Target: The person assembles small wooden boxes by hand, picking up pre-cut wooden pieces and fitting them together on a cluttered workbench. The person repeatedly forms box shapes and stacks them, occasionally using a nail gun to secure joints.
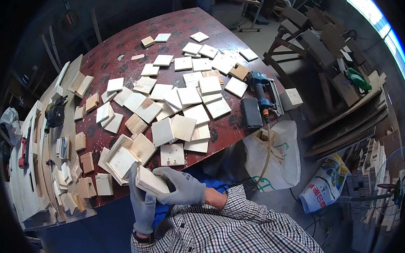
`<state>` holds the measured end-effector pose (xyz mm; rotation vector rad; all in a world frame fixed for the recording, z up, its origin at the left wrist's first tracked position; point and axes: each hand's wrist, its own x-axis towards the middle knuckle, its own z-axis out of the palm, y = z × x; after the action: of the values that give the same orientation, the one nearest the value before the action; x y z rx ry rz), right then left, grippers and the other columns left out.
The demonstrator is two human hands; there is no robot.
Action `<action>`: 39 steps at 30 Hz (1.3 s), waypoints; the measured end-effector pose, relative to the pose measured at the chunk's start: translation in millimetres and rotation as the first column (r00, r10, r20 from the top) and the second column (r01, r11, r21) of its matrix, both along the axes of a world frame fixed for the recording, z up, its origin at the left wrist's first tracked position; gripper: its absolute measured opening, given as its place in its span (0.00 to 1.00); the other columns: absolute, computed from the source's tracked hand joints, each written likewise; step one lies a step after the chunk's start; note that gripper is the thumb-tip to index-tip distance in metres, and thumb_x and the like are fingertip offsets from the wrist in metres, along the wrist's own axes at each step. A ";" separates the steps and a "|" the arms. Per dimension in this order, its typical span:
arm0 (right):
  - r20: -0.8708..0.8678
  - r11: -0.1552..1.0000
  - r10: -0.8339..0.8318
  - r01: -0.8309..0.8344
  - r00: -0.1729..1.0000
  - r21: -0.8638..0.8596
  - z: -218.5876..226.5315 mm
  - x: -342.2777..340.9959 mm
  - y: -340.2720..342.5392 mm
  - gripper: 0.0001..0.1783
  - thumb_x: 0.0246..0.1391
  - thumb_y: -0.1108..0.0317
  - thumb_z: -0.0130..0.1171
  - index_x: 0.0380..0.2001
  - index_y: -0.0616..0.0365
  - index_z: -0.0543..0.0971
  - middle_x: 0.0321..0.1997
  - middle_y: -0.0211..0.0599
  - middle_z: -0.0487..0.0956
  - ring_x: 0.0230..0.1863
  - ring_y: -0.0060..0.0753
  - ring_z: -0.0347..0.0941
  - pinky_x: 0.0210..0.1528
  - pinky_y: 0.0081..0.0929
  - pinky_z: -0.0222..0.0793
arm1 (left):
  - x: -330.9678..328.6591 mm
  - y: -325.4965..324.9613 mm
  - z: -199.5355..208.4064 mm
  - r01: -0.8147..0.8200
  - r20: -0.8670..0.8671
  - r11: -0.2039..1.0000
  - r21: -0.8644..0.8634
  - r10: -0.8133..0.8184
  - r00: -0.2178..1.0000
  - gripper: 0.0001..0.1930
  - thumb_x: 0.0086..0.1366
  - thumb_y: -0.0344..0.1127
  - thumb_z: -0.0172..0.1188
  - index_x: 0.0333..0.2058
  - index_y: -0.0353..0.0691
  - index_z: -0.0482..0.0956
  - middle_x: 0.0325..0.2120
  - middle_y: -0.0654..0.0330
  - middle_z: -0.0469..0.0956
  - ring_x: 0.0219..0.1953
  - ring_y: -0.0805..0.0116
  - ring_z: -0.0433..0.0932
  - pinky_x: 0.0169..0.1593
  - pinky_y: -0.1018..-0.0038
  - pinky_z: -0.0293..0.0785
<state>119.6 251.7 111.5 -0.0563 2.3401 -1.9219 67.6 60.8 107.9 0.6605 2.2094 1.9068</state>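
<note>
Both my hands wear grey work gloves. Between them, just off the table's near edge, is a small pale wooden piece (150, 181), which looks layered or frame-like. My left hand (142, 207) grips it from the left, fingers pointing up along its side. From the right, my right hand (179, 185) closes on it with the thumb along the top. Right beyond my left hand, a shallow wooden box (118, 161) with raised sides rests tilted at the table edge. A square wooden board (172, 155) with dark spots lies past my right hand.
Many square wooden boards (189, 95) lie scattered over the red patterned table (170, 25). A blue nail gun (261, 94) with a hose sits at the right edge beside a dark box (251, 113). A wooden bench (69, 134) holding offcuts and tools runs along the left. White sacks (278, 161) stand right.
</note>
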 end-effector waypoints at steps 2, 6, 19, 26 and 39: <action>0.049 0.995 -0.097 0.097 0.994 0.001 -7.6 1.1 9.3 0.50 0.51 0.50 0.74 0.71 0.62 0.65 0.63 0.56 0.77 0.62 0.46 0.77 0.66 0.37 0.72 | -1.1 1.2 -4.3 -0.022 -0.030 0.997 -0.076 0.020 0.999 0.49 0.74 0.62 0.57 0.77 0.35 0.47 0.69 0.44 0.62 0.68 0.54 0.69 0.68 0.60 0.70; 0.019 0.859 -0.491 0.480 0.871 0.176 -54.0 -4.3 52.1 0.51 0.53 0.44 0.74 0.69 0.64 0.65 0.64 0.58 0.74 0.63 0.49 0.75 0.65 0.38 0.72 | 4.7 4.4 1.5 -0.081 0.135 0.993 -0.082 0.092 0.987 0.35 0.76 0.35 0.51 0.77 0.35 0.51 0.61 0.46 0.72 0.54 0.65 0.77 0.59 0.69 0.74; -0.189 0.132 -0.824 0.505 0.534 0.853 -92.2 -4.6 152.3 0.56 0.47 0.39 0.75 0.72 0.55 0.63 0.59 0.54 0.71 0.53 0.56 0.78 0.53 0.51 0.74 | 5.0 -5.3 -9.2 -0.120 0.325 0.992 -0.026 0.122 0.938 0.31 0.73 0.31 0.55 0.71 0.28 0.62 0.56 0.50 0.75 0.51 0.67 0.77 0.57 0.72 0.74; -0.104 0.253 -0.751 0.429 0.652 0.867 -67.6 -11.0 174.4 0.46 0.56 0.32 0.63 0.68 0.53 0.70 0.62 0.51 0.74 0.54 0.54 0.80 0.56 0.52 0.75 | 12.8 7.0 -4.1 -0.049 0.263 0.997 -0.063 0.064 0.963 0.30 0.75 0.38 0.56 0.70 0.28 0.64 0.57 0.51 0.76 0.51 0.68 0.77 0.56 0.73 0.74; 0.168 0.237 -0.663 -0.009 0.729 0.972 -60.6 -135.2 352.6 0.65 0.44 0.20 0.65 0.72 0.59 0.65 0.73 0.59 0.65 0.73 0.59 0.65 0.71 0.48 0.65 | 19.6 -31.1 -9.5 -0.258 0.207 0.966 -0.006 0.254 0.945 0.30 0.75 0.38 0.57 0.69 0.28 0.66 0.56 0.51 0.76 0.52 0.67 0.77 0.56 0.71 0.73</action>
<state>-15.6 604.3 51.0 1.0914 2.6533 -0.1059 87.2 29.8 98.4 0.1699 2.2340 2.0121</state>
